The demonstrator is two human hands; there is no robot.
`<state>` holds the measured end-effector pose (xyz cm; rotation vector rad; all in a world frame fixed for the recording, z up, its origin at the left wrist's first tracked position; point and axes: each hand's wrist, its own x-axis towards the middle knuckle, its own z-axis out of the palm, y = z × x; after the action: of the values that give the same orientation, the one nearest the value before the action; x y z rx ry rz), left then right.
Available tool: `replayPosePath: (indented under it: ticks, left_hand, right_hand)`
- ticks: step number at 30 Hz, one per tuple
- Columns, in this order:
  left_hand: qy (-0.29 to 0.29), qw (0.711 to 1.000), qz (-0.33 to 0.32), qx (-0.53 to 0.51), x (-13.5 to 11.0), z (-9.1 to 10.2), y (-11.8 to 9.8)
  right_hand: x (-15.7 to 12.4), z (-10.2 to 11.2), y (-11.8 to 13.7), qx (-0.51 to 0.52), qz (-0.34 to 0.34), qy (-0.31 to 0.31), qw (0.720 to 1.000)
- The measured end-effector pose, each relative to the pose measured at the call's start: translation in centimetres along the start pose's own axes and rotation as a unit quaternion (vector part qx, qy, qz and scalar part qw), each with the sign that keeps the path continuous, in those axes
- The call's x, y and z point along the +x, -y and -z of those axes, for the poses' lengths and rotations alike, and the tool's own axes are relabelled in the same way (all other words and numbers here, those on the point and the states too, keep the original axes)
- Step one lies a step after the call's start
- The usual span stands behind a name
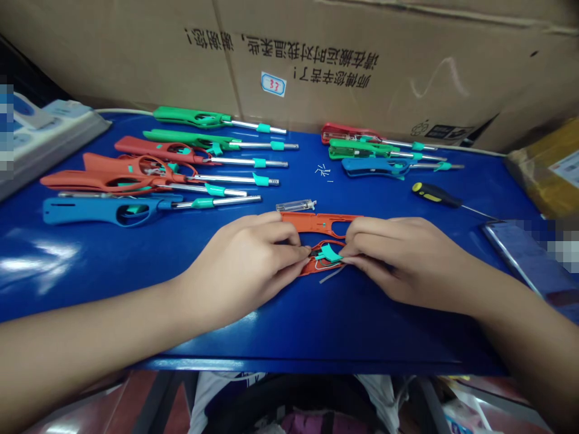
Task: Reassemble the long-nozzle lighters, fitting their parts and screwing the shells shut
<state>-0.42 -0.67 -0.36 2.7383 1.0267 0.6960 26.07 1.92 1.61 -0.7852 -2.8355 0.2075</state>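
My left hand (246, 262) and my right hand (398, 259) meet at the middle of the blue table (136, 289). Both pinch an opened orange lighter shell (322, 258) with a teal trigger piece (329, 254) inside it; a thin grey strip sticks out below. A second orange shell half (319, 222) lies flat just behind, partly under my fingers. A small clear gas tube (296, 205) rests beyond it.
Several long-nosed lighters in green, orange and blue lie in a row at the left (149, 175); three more lie at the back right (384, 150). A yellow-black screwdriver (436, 194) and a phone (525, 253) sit at right. Cardboard boxes (316, 54) wall the back; a power strip (45, 129) at left.
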Motion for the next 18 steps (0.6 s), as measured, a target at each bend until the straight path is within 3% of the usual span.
replayPosePath:
  ticks: [5,13,18]
  left_hand:
    - [0.011,1.0,0.004,0.001,0.06,0.07,-0.04]
    - [0.002,1.0,-0.001,0.003,0.01,-0.07,-0.02]
    - [-0.002,1.0,-0.002,-0.01,-0.06,-0.19,0.04]
  right_hand:
    - [0.16,-0.1,0.24,-0.058,0.001,-0.012,0.998]
    - [0.31,0.18,0.25,-0.066,0.025,0.021,0.997]
    - [0.19,-0.05,0.26,-0.047,0.006,0.017,0.999]
